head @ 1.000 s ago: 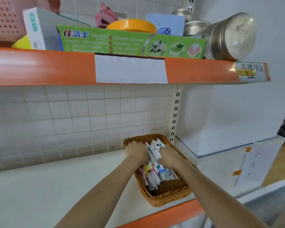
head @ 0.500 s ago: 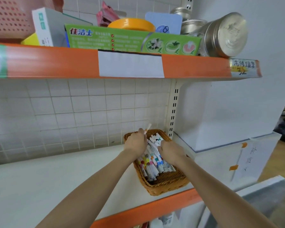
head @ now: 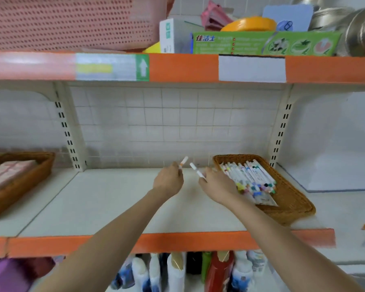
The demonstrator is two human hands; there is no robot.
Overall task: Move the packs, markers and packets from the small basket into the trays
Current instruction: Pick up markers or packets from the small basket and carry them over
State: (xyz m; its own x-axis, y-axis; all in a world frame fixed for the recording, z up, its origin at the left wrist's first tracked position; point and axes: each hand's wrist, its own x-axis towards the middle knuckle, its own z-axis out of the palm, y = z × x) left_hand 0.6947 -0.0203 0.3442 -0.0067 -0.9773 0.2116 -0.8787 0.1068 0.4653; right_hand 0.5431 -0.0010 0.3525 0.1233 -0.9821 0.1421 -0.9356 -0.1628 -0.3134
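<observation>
A small wicker basket (head: 291, 199) sits at the right end of the white shelf, with several white markers with coloured caps (head: 251, 178) and a clear packet lying in it. My left hand (head: 169, 182) is above the shelf to the left of the basket and pinches one white marker with an orange band (head: 183, 161). My right hand (head: 217, 186) is at the basket's left edge and holds another white marker (head: 196, 170) that points up and to the left. A brown wicker tray (head: 23, 182) with a pink pack in it stands at the far left.
The white shelf (head: 114, 203) has an orange front lip and a tiled back wall. Slotted uprights stand at left and right. The upper shelf carries a pink perforated basket (head: 72, 22), boxes and metal tins. Bottles (head: 177, 270) stand on the shelf below.
Both hands have come out of the basket and moved left, each with a marker. The view has swung left, so the tray at the far left now shows.
</observation>
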